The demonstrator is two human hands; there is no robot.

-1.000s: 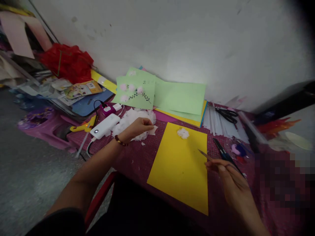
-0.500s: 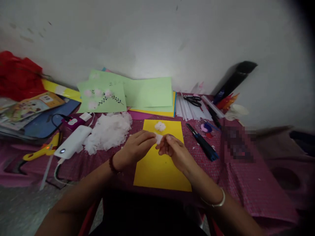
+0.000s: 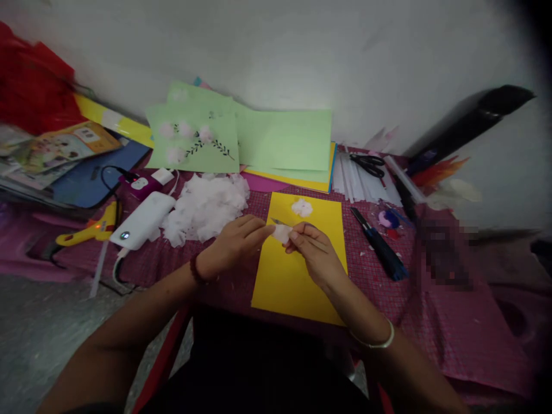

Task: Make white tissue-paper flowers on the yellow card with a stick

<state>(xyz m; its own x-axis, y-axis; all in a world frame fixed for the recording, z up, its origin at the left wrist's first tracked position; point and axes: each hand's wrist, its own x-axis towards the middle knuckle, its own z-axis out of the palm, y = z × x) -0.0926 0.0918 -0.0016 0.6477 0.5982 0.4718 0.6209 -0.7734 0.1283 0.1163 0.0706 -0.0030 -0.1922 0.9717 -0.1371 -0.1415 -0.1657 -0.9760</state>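
Note:
Between my hands, over the yellow sheet (image 3: 288,287), is a small pale pink, thin petal-like piece (image 3: 282,233). My left hand (image 3: 235,244) pinches its left edge between thumb and fingertips. With closed fingers my right hand (image 3: 317,253) grips a slim pointed tool (image 3: 282,223), its grey tip pointing left over the piece. The tool's exact kind is unclear, and my fingers cover its middle. Just above, on the sheet, lies a ruffled pale pink flower (image 3: 302,207). A heap of similar thin white pieces (image 3: 209,204) rests left of the sheet.
A blue-black utility knife (image 3: 382,247) lies right of the sheet. Black scissors (image 3: 367,165) rest on clear glue sticks (image 3: 356,184). Green cards (image 3: 284,138), one decorated with flowers, stand behind. At left are a white power bank (image 3: 144,220) and a yellow glue gun (image 3: 92,227).
The pointed tool now shows in my right hand, extending over the pale piece. The whole view has shifted, with the table items appearing higher and mostly further right.

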